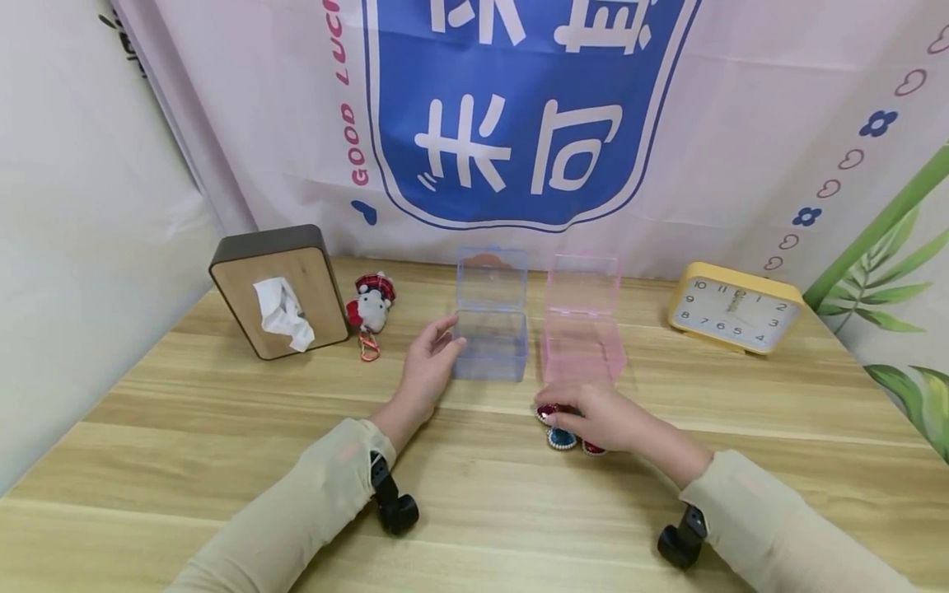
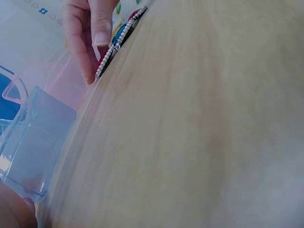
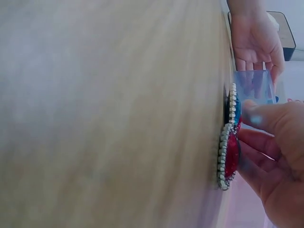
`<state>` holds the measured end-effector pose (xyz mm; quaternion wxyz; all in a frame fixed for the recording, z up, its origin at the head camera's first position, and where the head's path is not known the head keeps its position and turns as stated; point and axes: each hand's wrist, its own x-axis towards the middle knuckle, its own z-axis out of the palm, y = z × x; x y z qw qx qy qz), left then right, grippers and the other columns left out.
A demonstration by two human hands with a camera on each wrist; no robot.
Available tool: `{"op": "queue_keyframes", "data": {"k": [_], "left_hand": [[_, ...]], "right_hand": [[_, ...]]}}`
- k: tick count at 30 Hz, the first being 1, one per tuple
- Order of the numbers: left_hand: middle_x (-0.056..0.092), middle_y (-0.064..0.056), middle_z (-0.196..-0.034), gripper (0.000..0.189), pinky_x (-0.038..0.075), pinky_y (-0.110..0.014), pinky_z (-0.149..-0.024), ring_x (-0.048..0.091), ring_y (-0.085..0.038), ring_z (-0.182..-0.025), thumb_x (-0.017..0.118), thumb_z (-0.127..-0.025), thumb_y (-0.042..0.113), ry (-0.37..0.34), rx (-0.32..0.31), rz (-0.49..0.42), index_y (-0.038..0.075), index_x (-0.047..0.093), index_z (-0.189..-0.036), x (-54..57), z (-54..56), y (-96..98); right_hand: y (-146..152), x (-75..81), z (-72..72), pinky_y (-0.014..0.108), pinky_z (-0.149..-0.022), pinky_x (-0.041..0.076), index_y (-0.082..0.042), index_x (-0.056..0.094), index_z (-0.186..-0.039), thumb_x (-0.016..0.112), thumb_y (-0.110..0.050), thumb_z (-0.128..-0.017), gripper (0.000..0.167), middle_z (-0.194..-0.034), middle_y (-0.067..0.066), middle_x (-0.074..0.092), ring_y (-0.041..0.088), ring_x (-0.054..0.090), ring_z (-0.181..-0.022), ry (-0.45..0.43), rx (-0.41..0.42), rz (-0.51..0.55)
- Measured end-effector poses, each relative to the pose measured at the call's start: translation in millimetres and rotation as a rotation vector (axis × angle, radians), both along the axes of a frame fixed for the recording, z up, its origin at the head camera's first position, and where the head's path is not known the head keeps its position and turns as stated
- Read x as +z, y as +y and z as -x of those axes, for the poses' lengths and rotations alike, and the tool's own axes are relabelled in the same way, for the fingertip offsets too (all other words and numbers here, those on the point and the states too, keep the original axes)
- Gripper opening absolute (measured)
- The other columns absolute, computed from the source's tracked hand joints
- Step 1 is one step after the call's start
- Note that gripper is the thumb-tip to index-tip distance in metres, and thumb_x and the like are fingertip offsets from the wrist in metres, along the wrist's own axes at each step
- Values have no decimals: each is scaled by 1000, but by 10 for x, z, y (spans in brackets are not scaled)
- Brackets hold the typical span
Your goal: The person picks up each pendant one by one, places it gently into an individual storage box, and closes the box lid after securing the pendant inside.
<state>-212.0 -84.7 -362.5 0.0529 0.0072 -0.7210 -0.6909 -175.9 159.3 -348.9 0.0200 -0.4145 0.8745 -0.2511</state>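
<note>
Table (image 1: 474,511) in wood grain, under everything. Tissue box (image 1: 304,284) well left of blue box (image 1: 489,367), yellow clock (image 1: 734,311) well right of it. Lid up on blue box; same for pink box (image 1: 596,362), just right. Left hand (image 1: 430,362) at blue box's left wall, fingers loosely straight, touching. Right hand (image 1: 596,413) front-right of blue box, pinching red ornament (image 1: 545,410). Just beside: blue ornament (image 1: 561,440), second red ornament (image 1: 593,449), partly covered.

The left hand (image 1: 428,366) touches the blue box (image 1: 493,367); the right hand (image 1: 604,414) grips a red gem (image 1: 545,411) near the pink box (image 1: 586,362).
</note>
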Motion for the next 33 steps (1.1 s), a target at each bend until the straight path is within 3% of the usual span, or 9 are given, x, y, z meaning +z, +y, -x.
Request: {"op": "queue_keyframes", "data": {"k": [6,19,28,33], "left_hand": [[43,-15,-140,44,31,-35,-110,38,-30,-131,55,-88,4,23,-13,8,1,46,-132,-15,-5,-5],[39,-21,-141,46,31,-38,-110,37,-33,-131,54,-91,7,43,-61,38,4,41,-136,-41,-9,-10],[39,-21,-141,46,33,-40,-109,37,-34,-131,54,-92,9,36,-72,52,6,41,-136,-63,-19,-17],[38,-23,-142,47,33,-41,-108,37,-35,-131,55,-92,9,43,-78,59,5,41,-136,-70,-27,-25]], "right_hand": [[-34,4,12,37,-85,52,-3,67,-101,63,-4,-85,17,-101,6,68,21,63,-96,109,24,-34],[-77,7,0,32,-77,54,-3,68,-95,68,-2,-80,15,-92,4,69,17,64,-86,164,-9,-25],[-96,-3,-28,28,-72,54,1,68,-95,70,3,-75,20,-90,7,69,17,63,-82,113,-68,40],[-74,-26,-26,30,-76,55,3,67,-96,69,4,-76,20,-93,10,68,21,63,-87,-19,-128,123]]}}
